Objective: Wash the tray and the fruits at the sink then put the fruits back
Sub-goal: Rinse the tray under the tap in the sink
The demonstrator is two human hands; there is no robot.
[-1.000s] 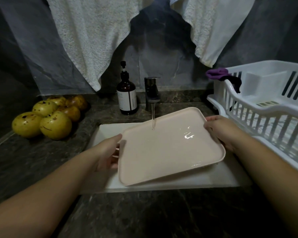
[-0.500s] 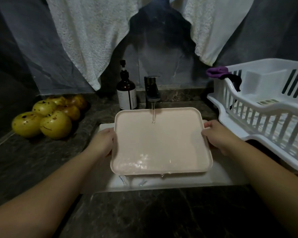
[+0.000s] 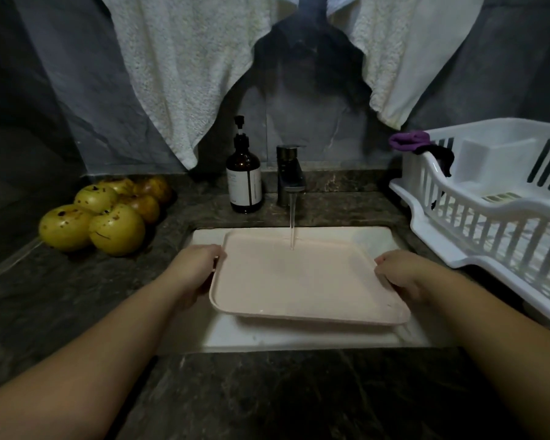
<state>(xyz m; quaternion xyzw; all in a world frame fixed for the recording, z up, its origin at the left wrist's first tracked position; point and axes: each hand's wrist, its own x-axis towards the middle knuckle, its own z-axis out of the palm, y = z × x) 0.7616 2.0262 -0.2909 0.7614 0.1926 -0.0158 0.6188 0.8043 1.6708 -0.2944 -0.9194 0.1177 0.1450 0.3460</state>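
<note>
A pale pink rectangular tray (image 3: pixel 302 281) is held over the white sink (image 3: pixel 299 339), nearly level. My left hand (image 3: pixel 194 268) grips its left edge and my right hand (image 3: pixel 400 273) grips its right edge. A thin stream of water from the dark tap (image 3: pixel 289 176) falls onto the tray's far part. Several yellow-green spotted fruits (image 3: pixel 105 214) lie in a heap on the dark counter to the left of the sink.
A brown pump bottle (image 3: pixel 244 179) stands left of the tap. A white dish rack (image 3: pixel 502 201) sits on the right with a purple cloth (image 3: pixel 408 141) on its corner. White towels (image 3: pixel 185 74) hang above. Dark stone counter (image 3: pixel 283 392) lies in front.
The tray was tilted with its right side raised, then swung square and tipped toward me; now it sits lower and nearly level, and both hands shifted along its side edges.
</note>
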